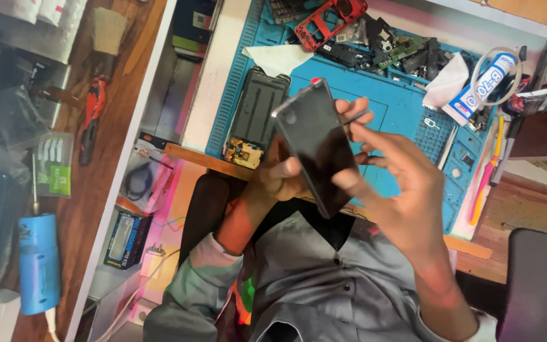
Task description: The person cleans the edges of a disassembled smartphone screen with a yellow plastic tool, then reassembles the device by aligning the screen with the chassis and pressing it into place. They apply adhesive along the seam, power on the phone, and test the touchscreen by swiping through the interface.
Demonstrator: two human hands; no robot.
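My left hand [280,177] grips the black phone [316,142] from beneath, fingers wrapped round its lower edge. My right hand [394,177] is on it too, thumb pressing the glass, fingers curled behind the far edge. Phone's tilted, held above the blue mat [400,101]. Just beyond it, an opened phone frame [256,114] lies flat. Farther off, a red shell [327,22] among dark parts, and a glue tube [482,88].

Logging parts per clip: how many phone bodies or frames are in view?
3: a dark phone held in both hands, an opened phone chassis on the blue mat, a red frame at the top. Clutter may hide more.
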